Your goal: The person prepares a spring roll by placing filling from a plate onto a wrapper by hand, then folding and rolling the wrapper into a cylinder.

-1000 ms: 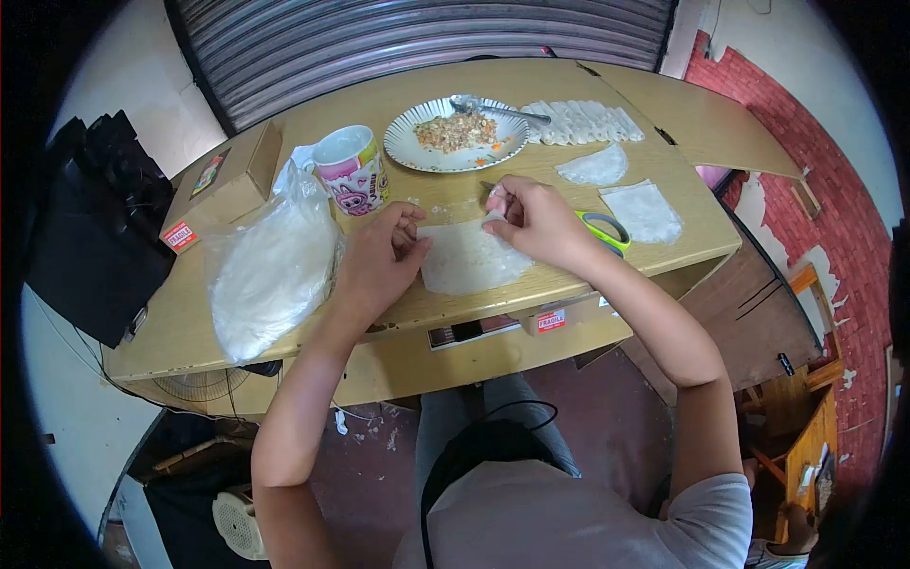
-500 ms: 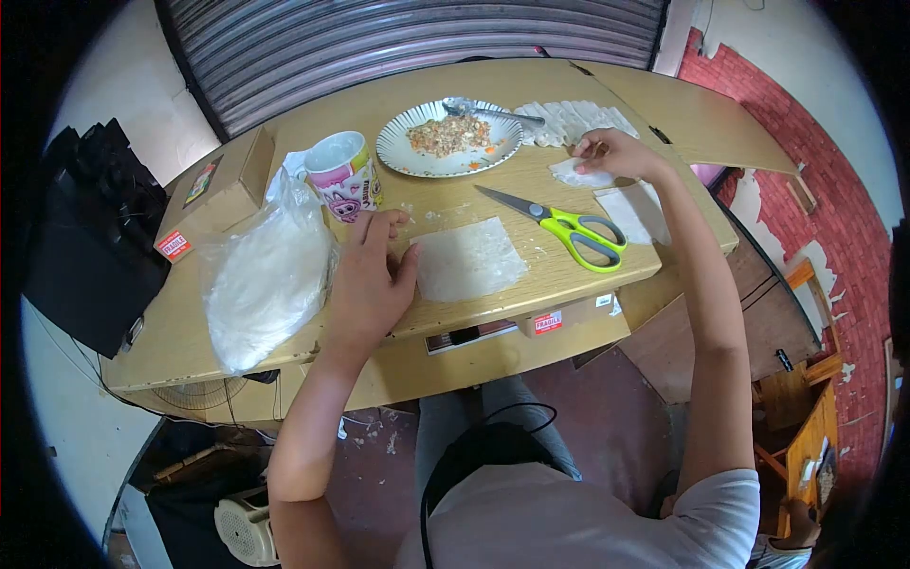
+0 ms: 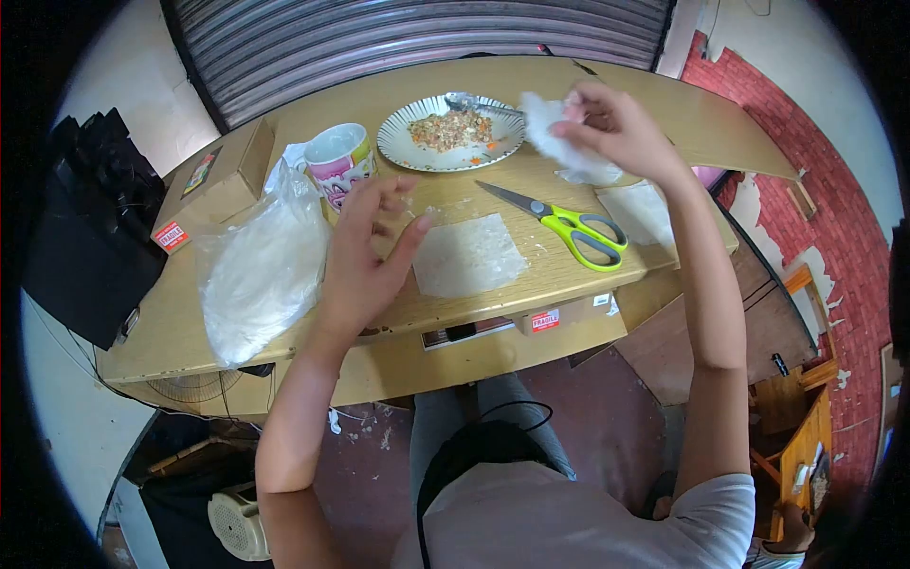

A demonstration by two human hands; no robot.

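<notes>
My right hand (image 3: 607, 128) is raised over the back right of the table, its fingers pinched on a thin white sheet (image 3: 542, 123), blurred by motion. Beneath it lies another whitish piece (image 3: 590, 173). My left hand (image 3: 372, 242) hovers with fingers apart, holding nothing, between the mug (image 3: 339, 169) and a square pale wrapper (image 3: 469, 256) lying flat on the table. Green-handled scissors (image 3: 576, 232) rest right of the wrapper, blades pointing up and left. A paper plate (image 3: 393, 152) holds chopped filling (image 3: 450, 130) and a spoon (image 3: 498, 110).
A plastic bag of white contents (image 3: 263, 284) lies at the left, before a cardboard box (image 3: 213, 180). Folded pale sheets (image 3: 642, 211) lie near the table's right edge. A black bag-like object (image 3: 90, 228) stands at far left. Another person's hand (image 3: 794, 529) shows at lower right.
My right hand has risen from the table, lifting the thin white sheet up and left; it now covers the row of white rolls. My left hand has lifted slightly and its fingers have spread.
</notes>
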